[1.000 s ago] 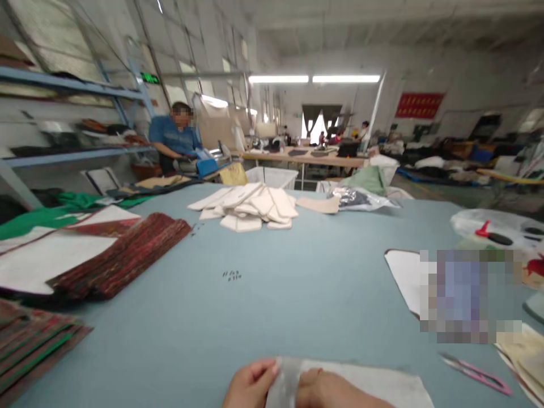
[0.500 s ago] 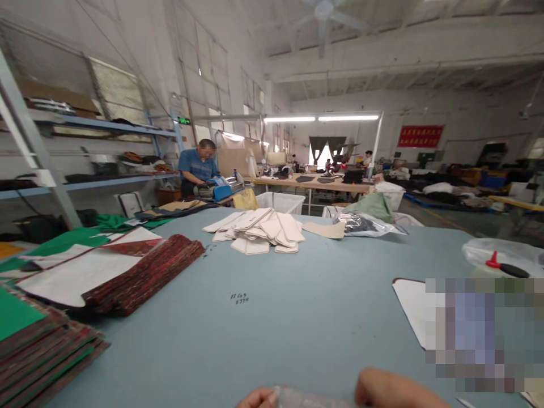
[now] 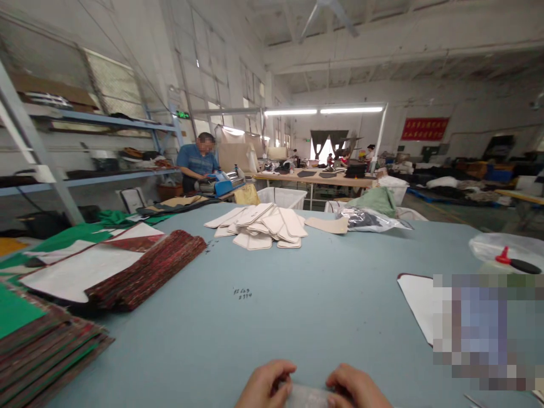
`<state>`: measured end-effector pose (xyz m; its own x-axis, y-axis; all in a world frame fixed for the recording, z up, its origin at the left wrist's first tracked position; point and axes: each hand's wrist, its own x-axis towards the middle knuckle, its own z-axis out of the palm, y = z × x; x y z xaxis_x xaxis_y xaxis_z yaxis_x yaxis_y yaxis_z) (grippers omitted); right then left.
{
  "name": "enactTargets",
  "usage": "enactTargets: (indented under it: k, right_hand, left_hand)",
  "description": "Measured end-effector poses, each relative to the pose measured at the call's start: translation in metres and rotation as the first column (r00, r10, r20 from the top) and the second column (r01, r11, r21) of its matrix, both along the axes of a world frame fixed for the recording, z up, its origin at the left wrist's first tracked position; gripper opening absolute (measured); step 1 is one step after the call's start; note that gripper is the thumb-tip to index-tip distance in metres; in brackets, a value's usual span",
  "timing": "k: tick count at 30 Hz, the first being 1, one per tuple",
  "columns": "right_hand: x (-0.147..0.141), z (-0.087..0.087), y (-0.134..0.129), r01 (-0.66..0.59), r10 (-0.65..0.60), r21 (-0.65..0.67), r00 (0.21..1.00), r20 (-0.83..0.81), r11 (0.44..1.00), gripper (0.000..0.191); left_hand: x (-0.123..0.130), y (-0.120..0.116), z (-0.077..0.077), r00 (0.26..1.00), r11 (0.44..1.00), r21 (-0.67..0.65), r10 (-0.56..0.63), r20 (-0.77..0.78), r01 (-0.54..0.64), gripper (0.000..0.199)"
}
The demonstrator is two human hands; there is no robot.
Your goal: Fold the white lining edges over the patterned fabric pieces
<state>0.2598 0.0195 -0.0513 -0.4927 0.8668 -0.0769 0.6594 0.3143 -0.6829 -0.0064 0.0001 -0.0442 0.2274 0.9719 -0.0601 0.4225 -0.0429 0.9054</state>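
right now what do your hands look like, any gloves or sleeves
Both are bare: the left hand and the right hand wear no gloves, and I can make out no rings or tape. The view cuts off at the bottom edge, so no sleeves show.

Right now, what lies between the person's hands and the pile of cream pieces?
The head view shows small dark marks on the blue-grey table, between the left hand, right hand and the cream pile.
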Motion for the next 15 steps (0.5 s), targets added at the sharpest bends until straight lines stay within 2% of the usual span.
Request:
enactTargets:
  k: [3,5,8,12,15]
  right_hand:
    - [-0.014,0.002,-0.012,-0.004,0.014,0.102,0.996,-0.090,0.995,0.023]
    - [-0.010,0.007,-0.021,0.001,0.017,0.128,0.990,-0.139,0.992,0.028]
    - [0.002,0.009,-0.026,-0.029,0.059,0.211,0.989,-0.138,0.977,0.029]
    - [0.011,0.007,-0.029,-0.147,0.162,0.355,0.987,-0.011,0.923,0.031]
    - [0.007,0.014,-0.032,-0.265,0.212,0.415,0.962,0.171,0.870,0.030]
  left_hand:
    - [0.000,-0.004,0.013,0.975,0.982,0.155,-0.074,-0.211,0.108,0.020]
    - [-0.001,-0.007,0.016,0.966,0.963,0.217,-0.111,-0.233,0.163,0.022]
    - [-0.004,-0.009,0.009,0.960,0.932,0.299,-0.131,-0.249,0.205,0.025]
    - [-0.010,-0.008,-0.002,0.917,0.852,0.421,-0.153,-0.369,0.312,0.025]
    - [-0.011,-0.007,0.006,0.798,0.749,0.443,-0.187,-0.572,0.493,0.027]
